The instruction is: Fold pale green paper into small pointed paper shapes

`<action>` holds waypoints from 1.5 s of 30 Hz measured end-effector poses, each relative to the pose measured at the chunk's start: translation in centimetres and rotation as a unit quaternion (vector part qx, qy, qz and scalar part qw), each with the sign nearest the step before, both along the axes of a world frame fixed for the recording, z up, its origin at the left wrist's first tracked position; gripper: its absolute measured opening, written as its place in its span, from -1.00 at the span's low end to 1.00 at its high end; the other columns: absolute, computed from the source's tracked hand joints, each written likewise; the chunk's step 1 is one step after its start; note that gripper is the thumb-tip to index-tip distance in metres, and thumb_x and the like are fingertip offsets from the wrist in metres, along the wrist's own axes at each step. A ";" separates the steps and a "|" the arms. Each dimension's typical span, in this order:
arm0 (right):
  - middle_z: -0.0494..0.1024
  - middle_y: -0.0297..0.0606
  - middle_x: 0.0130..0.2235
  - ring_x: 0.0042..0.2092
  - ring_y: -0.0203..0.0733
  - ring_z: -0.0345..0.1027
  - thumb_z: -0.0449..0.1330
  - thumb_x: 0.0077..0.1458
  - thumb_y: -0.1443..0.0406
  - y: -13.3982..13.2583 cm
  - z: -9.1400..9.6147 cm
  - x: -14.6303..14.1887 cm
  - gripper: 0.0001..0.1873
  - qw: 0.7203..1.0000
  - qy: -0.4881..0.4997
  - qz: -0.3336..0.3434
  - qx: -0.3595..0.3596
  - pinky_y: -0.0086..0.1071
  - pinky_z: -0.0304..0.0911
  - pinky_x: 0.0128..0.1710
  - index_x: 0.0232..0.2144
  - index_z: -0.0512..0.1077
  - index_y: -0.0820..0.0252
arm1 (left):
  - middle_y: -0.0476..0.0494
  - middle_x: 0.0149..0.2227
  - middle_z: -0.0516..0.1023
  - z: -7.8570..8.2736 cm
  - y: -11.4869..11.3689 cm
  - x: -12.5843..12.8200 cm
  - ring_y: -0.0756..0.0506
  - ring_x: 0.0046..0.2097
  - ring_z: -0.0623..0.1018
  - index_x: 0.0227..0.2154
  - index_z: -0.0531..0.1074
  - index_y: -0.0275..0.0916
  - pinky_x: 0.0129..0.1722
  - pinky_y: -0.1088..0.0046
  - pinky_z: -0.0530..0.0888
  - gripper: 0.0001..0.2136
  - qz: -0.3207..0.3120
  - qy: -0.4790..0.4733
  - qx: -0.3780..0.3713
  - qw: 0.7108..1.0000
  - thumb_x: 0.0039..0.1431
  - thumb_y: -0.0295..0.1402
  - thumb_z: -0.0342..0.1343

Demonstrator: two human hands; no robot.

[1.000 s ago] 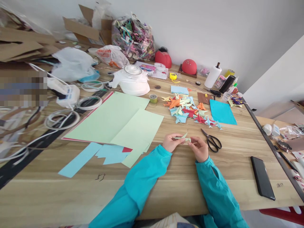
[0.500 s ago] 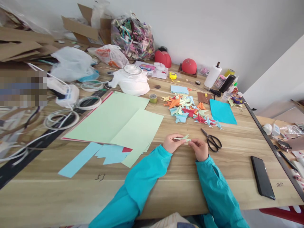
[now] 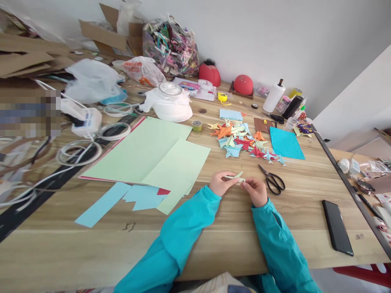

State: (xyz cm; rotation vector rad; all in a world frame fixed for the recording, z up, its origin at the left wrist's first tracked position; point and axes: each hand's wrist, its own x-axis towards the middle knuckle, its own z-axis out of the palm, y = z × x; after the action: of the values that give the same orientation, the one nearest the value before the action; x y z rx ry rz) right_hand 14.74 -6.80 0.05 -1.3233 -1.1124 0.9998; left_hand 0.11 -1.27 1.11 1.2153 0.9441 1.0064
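Between my two hands is a small folded piece of pale green paper (image 3: 236, 177), with narrow points sticking out. My left hand (image 3: 220, 184) pinches its left side, thumb on top. The fingers of my right hand (image 3: 256, 190) are closed on its right end. Just right of that hand lie black-handled scissors (image 3: 272, 180). Beyond my hands is a heap of folded paper shapes (image 3: 241, 140) in orange, red, blue and green. Large pale green sheets (image 3: 140, 150) lie to the left, with blue paper strips (image 3: 104, 204) by their near edge.
A black phone (image 3: 337, 228) lies at the right. Behind the heap are a turquoise sheet (image 3: 287, 143), a light blue paper stack (image 3: 230, 114) and a tape roll (image 3: 197, 126). A power strip with cables (image 3: 87, 122) and plastic bags (image 3: 91, 81) occupy the left.
The fingers of my right hand have shifted slightly left along the folded paper. Its upper point sits at a slightly different angle. My left hand keeps its place.
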 end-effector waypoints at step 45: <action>0.56 -0.31 -0.53 -0.52 -0.26 0.40 0.32 -0.23 0.17 0.2 -0.1 0.2 -0.74 0.997 0.075 -0.011 -0.021 -0.34 0.36 -0.44 -0.44 0.49 0.20 | -0.12 -0.59 0.54 0.0 0.2 0.0 -0.06 -0.52 0.51 -0.53 0.49 -0.35 -0.46 0.43 0.47 -0.74 -0.006 -0.027 -0.018 0.999 -0.30 -0.28 0.32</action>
State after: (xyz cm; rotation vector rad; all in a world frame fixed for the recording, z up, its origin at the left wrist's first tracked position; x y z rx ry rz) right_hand 14.92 -6.59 -0.03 -1.2688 -0.9670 1.0930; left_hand 0.10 -1.10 1.16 1.1581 0.9082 1.0035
